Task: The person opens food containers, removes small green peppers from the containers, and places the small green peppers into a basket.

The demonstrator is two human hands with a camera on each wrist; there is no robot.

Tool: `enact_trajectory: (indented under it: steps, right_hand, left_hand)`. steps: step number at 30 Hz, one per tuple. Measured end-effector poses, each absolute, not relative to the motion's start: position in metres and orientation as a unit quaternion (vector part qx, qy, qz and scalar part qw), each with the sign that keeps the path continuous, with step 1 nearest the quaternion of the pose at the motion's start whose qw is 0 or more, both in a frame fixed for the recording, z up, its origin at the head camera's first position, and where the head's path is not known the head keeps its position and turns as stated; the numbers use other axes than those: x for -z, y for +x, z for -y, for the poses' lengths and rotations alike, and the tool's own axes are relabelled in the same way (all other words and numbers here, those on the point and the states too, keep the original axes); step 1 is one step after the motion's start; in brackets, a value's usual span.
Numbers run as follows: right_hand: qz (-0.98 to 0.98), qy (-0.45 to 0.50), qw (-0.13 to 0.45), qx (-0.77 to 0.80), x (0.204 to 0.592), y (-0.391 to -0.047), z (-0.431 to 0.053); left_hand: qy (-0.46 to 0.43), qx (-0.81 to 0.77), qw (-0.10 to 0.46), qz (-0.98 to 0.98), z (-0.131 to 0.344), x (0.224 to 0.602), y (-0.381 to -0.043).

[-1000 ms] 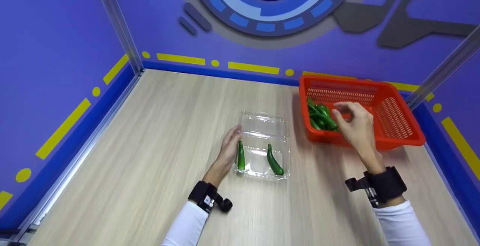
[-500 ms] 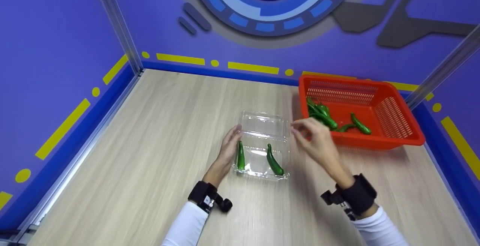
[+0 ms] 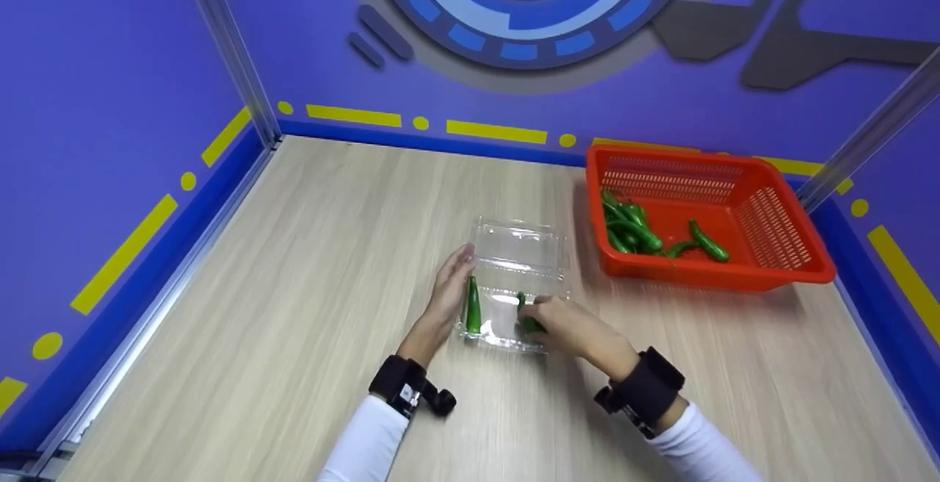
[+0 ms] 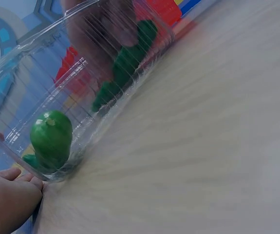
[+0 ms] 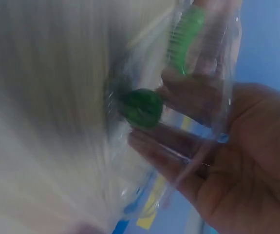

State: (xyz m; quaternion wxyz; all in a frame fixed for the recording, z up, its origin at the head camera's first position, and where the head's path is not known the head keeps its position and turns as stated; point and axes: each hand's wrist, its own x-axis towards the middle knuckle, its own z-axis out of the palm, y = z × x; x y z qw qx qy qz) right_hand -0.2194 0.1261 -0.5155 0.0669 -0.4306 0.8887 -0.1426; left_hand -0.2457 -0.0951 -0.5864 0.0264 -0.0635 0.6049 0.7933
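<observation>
A clear plastic clamshell box lies with its lid raised back on the wooden table. Along the box's left wall one green chili pepper lies lengthwise. My left hand rests against the left side of the box, fingers fairly straight along its edge. My right hand reaches into the right part of the box, thumb and fingers pinching another green chili pepper. The right wrist view is blurred, and the hand covers part of that pepper in the head view.
A red plastic basket stands at the back right, with several green chili peppers heaped at its left and a few nearer its middle. Purple-blue panels wall in the table at the back and sides.
My right hand has left the red basket, moved left and down to the box, and grips the pepper on its right side. The left hand has kept its place.
</observation>
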Motion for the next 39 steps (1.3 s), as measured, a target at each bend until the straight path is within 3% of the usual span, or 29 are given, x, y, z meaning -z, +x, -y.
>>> enact_trajectory:
  steps: [7,23,27,33,39]
  right_hand:
    - [-0.884,-0.433,0.104,0.144,0.516,-0.221,-0.115]
    - [-0.881,-0.425,0.11,0.176,0.512,-0.225,-0.106]
    - [-0.867,-0.452,0.062,0.2,0.502,-0.225,-0.106]
    - [-0.882,-0.445,-0.064,0.141,0.492,-0.221,-0.114]
    - [-0.886,-0.433,-0.108,0.126,0.495,-0.212,-0.127]
  left_hand:
    - [-0.062,-0.796,0.024,-0.601,0.095,0.588,-0.247]
    - [-0.066,-0.788,0.025,-0.611,0.096,0.586,-0.245]
    - [-0.064,-0.796,0.018,-0.602,0.094,0.586,-0.248]
    - [-0.061,-0.799,0.014,-0.599,0.092,0.587,-0.249]
    - [-0.064,-0.797,0.013,-0.6,0.094,0.588,-0.249]
